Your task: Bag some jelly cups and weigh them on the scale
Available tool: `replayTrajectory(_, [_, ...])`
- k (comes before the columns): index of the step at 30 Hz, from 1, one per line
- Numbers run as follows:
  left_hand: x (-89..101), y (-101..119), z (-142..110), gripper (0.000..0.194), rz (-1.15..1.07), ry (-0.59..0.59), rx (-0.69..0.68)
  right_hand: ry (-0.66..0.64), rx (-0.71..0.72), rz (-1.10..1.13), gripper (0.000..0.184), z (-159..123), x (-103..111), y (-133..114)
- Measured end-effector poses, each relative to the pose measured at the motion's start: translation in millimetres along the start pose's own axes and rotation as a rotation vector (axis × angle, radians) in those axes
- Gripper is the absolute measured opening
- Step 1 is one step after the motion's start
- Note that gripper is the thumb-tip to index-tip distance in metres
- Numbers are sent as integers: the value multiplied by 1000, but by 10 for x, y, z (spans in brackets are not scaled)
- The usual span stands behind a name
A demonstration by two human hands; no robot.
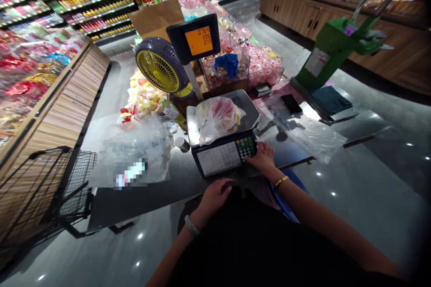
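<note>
A knotted clear plastic bag (220, 116) with pinkish and pale contents rests on the metal pan of a weighing scale (218, 159). My right hand (263, 157) lies at the scale's keypad, fingers apart, thumb touching or just over the lower keys. A gold bangle circles that wrist. Close to the counter's front edge, below the scale, my left hand (217, 193) is loosely bent, its thumb apart from the fingers and nothing visible in it. Orange light fills the scale's display (199, 41), which shows three rows of digits.
Left of the scale lie a pile of clear plastic bags (134, 143) and a small round container (182, 144). A fan (160, 67) stands behind. To the right are a phone (291, 104), flat plastic bags (303, 134) and a green machine (318, 56). A wire cart (74, 175) stands at left.
</note>
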State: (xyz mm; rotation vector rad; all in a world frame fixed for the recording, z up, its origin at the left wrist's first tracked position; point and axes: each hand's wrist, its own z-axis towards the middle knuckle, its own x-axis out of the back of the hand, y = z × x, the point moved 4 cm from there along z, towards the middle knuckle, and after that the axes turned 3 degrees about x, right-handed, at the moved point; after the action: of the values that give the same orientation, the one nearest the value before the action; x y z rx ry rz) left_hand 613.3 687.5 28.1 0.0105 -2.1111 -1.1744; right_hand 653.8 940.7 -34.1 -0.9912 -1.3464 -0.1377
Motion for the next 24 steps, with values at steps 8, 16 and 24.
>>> replayTrajectory(8, [-10, 22, -3, 37, 30, -10, 31, 39, -26, 3, 95, -47, -60, -113])
replayTrajectory(16, [-72, 88, 66, 39, 39, -38, 39, 78, 4, 26, 86, -13, -83, 72])
replayTrajectory(24, [-93, 50, 87, 37, 43, -47, 58, 176, -61, 120, 68, -112, 48, 852])
